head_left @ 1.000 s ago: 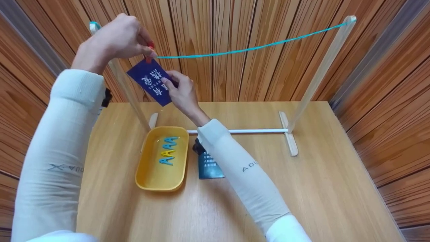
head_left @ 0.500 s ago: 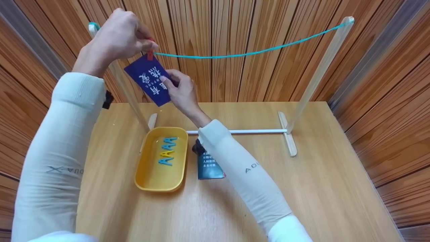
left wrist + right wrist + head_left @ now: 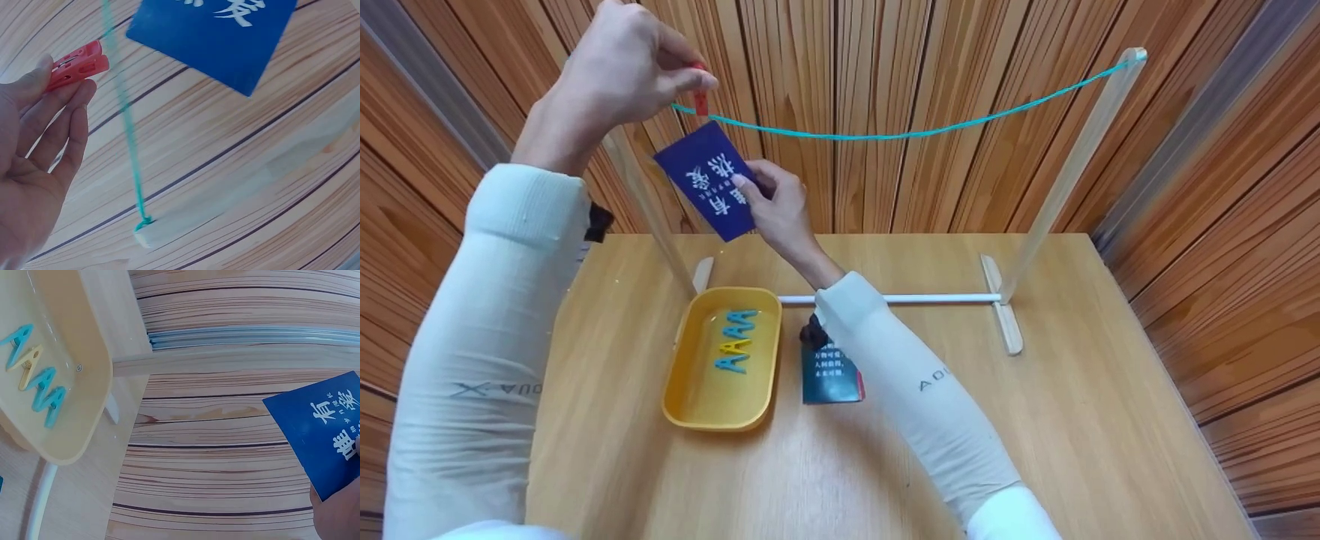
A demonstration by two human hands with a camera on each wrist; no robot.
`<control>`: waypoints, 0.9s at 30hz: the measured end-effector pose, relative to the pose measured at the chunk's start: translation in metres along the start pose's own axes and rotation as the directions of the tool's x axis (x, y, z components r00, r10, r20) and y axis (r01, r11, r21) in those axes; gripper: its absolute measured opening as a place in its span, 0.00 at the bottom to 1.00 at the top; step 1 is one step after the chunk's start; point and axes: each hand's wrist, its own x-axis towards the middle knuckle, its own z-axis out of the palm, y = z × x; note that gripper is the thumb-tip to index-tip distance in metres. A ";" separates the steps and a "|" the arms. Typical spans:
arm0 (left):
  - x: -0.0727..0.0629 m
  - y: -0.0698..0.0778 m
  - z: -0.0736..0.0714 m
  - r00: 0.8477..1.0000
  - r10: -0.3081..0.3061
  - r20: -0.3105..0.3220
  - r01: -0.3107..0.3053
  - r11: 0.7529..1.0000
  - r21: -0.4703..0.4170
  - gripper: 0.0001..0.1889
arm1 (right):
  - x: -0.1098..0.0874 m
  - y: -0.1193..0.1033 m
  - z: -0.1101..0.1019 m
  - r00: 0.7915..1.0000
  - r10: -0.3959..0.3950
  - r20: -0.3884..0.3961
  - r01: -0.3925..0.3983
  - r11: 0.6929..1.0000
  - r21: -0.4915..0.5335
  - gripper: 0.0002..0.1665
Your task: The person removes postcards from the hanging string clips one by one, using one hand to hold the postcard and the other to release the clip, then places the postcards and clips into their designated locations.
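Note:
Thumb and fingers of my left hand (image 3: pixel 611 79) pinch a red clothespin (image 3: pixel 701 101) over the left part of the teal string (image 3: pixel 847 137). In the left wrist view the clothespin (image 3: pixel 79 64) is apart from both the string (image 3: pixel 128 124) and the card. Just below the string, my right hand (image 3: pixel 780 202) pinches a dark blue card (image 3: pixel 701 180) with white characters by its lower right edge. The card is tilted, its upper corner close under the clothespin. In the right wrist view the card (image 3: pixel 315 433) covers part of the right hand (image 3: pixel 340 512).
Wooden posts, left (image 3: pixel 641 195) and right (image 3: pixel 1069 180), carry the string; a white rod (image 3: pixel 937 298) joins their feet. A yellow tray (image 3: pixel 716 409) holds several clothespins (image 3: pixel 735 328), blue and yellow. A dark green card (image 3: pixel 831 382) lies partly under the right forearm.
The red clothespin has come off the card's top edge and risen with my left hand. My right hand and the card have shifted slightly right. The string sags more evenly.

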 end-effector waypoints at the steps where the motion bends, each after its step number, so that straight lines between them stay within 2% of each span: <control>1: 0.000 0.001 0.000 1.000 0.007 -0.003 -0.007 1.000 -0.001 0.22 | 0.000 0.001 -0.001 1.000 0.004 -0.002 -0.004 1.000 -0.003 0.15; 9: -0.003 0.013 -0.002 0.995 0.100 -0.020 -0.099 0.995 0.004 0.22 | 0.001 0.008 -0.011 1.000 -0.022 -0.009 0.022 1.000 -0.003 0.14; 14: -0.009 0.018 0.000 0.988 0.155 -0.026 -0.155 0.988 -0.012 0.22 | 0.001 0.014 -0.019 0.999 -0.041 0.010 0.042 0.996 -0.076 0.14; 21: -0.012 0.023 0.009 0.984 0.179 0.003 -0.179 0.983 -0.035 0.19 | -0.008 0.018 -0.035 0.989 -0.106 0.100 0.123 0.974 -0.189 0.16; 27: -0.015 0.021 0.015 0.977 0.212 0.035 -0.210 0.977 -0.046 0.17 | -0.019 0.019 -0.044 0.984 -0.114 0.135 0.144 0.961 -0.238 0.16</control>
